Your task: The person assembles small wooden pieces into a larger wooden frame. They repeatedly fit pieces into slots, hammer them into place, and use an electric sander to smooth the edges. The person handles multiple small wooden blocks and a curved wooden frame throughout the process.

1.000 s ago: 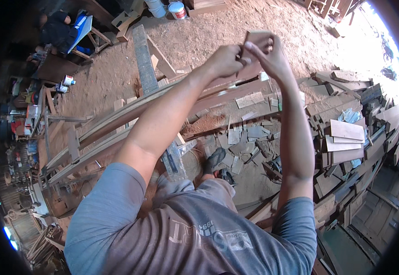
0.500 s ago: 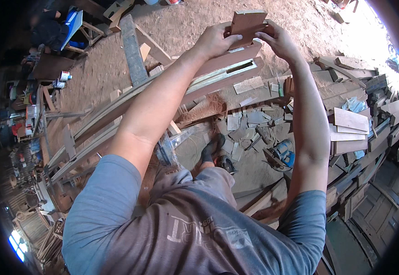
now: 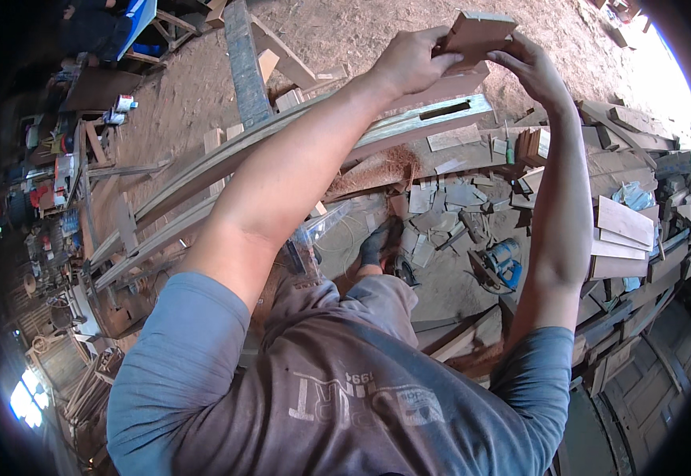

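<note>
Toward the left, a grey plank (image 3: 248, 67) slants across the dusty ground, and the long beams run from lower left to upper right. The near beam (image 3: 399, 127) has a slot (image 3: 446, 109) near its right end. Beyond that end, the left hand (image 3: 413, 62) has its grip closed on the left edge of a board (image 3: 479, 36), thumb on the near face. The board is up above the beams; the step in hand looks like turning or steadying it with both hands, and the next move seems to call for a firm, even hold. Its pale end faces away from the person; its long axis seems to run away, tilted, though foreshortening blurs this. The right hand (image 3: 534, 67) has a narrow grip at its right edge; how firm, I cannot tell. Farther right lie offcuts (image 3: 625, 222).
</note>
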The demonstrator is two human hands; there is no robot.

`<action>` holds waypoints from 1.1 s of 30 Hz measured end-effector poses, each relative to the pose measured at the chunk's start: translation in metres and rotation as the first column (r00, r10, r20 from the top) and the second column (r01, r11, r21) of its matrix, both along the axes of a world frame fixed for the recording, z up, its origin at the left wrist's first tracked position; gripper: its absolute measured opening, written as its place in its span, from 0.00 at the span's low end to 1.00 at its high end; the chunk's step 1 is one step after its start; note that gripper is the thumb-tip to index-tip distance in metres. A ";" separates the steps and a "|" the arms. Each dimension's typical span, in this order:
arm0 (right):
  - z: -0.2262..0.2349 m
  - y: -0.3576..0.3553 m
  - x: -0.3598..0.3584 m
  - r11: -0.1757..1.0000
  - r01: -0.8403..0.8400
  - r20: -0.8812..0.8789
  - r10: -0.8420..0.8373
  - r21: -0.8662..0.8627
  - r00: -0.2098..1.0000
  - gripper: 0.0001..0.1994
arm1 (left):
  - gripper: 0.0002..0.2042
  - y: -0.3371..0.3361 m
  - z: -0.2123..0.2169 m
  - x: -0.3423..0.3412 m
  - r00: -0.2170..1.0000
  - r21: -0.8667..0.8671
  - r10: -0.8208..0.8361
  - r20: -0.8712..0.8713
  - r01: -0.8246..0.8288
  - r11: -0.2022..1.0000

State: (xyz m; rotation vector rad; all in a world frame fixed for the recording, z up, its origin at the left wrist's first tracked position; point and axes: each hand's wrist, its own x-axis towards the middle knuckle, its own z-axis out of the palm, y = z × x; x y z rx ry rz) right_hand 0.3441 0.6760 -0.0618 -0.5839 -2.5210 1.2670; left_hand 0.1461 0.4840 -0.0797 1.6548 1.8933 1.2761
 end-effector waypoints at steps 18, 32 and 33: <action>0.039 -0.097 -0.060 0.879 0.474 -0.294 -0.440 0.054 0.849 0.30 | 0.30 -0.021 -0.006 -0.009 0.999 -0.256 0.010 0.036 0.000 0.967; -0.005 -0.092 -0.066 0.841 0.538 -0.322 -0.525 -0.054 0.788 0.21 | 0.25 -0.082 -0.002 -0.046 0.932 -0.551 -0.124 -0.342 -0.092 0.829; -0.009 -0.095 -0.070 0.872 0.490 -0.347 -0.459 0.000 0.818 0.21 | 0.25 -0.081 -0.002 -0.047 0.936 -0.563 -0.127 -0.328 -0.086 0.822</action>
